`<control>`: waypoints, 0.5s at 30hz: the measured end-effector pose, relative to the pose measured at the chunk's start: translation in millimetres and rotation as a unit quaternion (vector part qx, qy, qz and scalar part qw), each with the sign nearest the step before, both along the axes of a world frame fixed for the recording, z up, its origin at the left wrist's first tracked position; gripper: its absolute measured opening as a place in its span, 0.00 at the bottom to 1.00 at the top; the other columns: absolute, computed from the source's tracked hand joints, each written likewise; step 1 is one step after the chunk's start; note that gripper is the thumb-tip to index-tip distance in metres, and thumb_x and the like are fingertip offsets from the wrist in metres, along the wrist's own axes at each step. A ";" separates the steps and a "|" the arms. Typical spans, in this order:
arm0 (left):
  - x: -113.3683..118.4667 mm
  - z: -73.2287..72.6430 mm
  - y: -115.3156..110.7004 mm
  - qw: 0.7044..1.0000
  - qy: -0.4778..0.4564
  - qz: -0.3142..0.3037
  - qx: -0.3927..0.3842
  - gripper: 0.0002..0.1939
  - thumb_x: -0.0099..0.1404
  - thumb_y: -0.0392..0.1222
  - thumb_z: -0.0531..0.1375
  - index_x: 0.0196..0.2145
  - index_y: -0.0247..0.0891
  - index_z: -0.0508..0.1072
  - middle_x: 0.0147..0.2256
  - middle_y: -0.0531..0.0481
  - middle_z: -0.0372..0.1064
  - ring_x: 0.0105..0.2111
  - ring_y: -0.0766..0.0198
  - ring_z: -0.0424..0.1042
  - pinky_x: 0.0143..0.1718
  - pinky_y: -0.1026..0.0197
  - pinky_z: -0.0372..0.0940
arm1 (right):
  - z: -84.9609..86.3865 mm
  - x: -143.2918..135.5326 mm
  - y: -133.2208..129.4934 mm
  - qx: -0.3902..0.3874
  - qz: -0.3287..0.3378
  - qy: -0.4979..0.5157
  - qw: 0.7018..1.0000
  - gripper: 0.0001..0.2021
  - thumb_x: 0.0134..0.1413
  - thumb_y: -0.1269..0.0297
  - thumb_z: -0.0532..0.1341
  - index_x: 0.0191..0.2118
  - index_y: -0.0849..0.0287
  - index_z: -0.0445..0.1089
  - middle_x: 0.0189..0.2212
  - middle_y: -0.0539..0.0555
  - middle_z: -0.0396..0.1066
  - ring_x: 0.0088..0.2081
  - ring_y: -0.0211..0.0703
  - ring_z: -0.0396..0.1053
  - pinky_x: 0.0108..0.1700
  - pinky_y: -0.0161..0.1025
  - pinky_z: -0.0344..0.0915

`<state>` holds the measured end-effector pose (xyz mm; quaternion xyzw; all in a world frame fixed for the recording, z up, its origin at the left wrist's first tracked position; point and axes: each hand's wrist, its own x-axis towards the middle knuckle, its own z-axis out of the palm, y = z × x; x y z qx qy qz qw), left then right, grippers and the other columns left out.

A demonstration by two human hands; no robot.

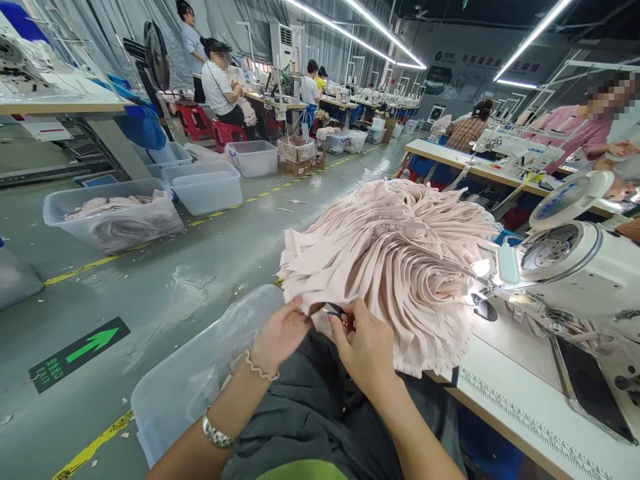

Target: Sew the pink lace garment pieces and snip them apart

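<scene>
A large fanned pile of pale pink fabric pieces [385, 233] hangs over the near edge of the sewing table [505, 413], above my lap. My left hand [283, 337] is closed on the lower left edge of one fabric piece, its fingertips partly behind the cloth. Close beside it, my right hand [367, 347] is curled around small dark-handled thread snips [338, 311]. Their metal part lies near the fabric edge between both hands, and most of the handle is hidden by my fingers.
A white sewing machine [590, 273] stands at right, with a phone [593, 387] lying before it. A clear plastic bin [170, 373] sits by my left leg. More bins [115, 230] line the floor at left. Several people work at machines farther back.
</scene>
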<state>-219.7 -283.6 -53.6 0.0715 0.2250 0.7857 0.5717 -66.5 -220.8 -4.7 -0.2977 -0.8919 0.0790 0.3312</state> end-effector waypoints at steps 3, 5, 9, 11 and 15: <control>-1.5 13.4 4.9 0.998 -0.026 0.028 0.051 0.14 0.69 0.39 0.53 0.48 0.38 0.74 0.37 0.48 0.77 0.45 0.55 0.75 0.56 0.48 0.63 | -0.6 -0.7 -4.5 0.015 0.001 -0.028 1.000 0.09 0.64 0.58 0.53 0.36 0.57 0.64 0.25 0.50 0.73 0.26 0.41 0.71 0.26 0.34 0.50; 0.0 19.1 6.5 0.998 -0.014 0.016 0.065 0.15 0.69 0.40 0.53 0.49 0.38 0.73 0.36 0.48 0.77 0.46 0.54 0.74 0.56 0.47 0.63 | 0.1 -5.6 -6.1 0.028 -0.002 -0.046 0.999 0.08 0.63 0.59 0.55 0.36 0.57 0.64 0.25 0.50 0.73 0.26 0.41 0.71 0.26 0.35 0.48; 4.3 19.4 6.4 0.998 0.004 0.010 0.061 0.10 0.67 0.38 0.55 0.42 0.37 0.76 0.31 0.50 0.75 0.45 0.55 0.74 0.55 0.51 0.63 | 2.1 -20.6 -7.0 0.057 0.003 -0.081 0.995 0.06 0.62 0.61 0.57 0.37 0.57 0.64 0.26 0.50 0.74 0.26 0.41 0.71 0.25 0.36 0.47; 5.7 17.0 5.3 0.998 0.017 0.011 0.061 0.08 0.65 0.39 0.58 0.39 0.38 0.76 0.33 0.50 0.75 0.44 0.55 0.74 0.55 0.52 0.63 | 1.9 -25.9 -6.3 0.075 0.000 -0.105 0.992 0.06 0.62 0.61 0.57 0.35 0.56 0.64 0.25 0.49 0.74 0.24 0.41 0.71 0.24 0.37 0.44; 8.5 6.6 2.5 0.994 0.093 0.021 0.052 0.14 0.56 0.42 0.69 0.40 0.38 0.76 0.41 0.47 0.76 0.45 0.56 0.73 0.52 0.55 0.64 | -2.1 -24.0 -2.0 0.090 -0.025 -0.085 0.992 0.11 0.65 0.59 0.55 0.32 0.56 0.64 0.22 0.49 0.73 0.22 0.40 0.70 0.24 0.37 0.43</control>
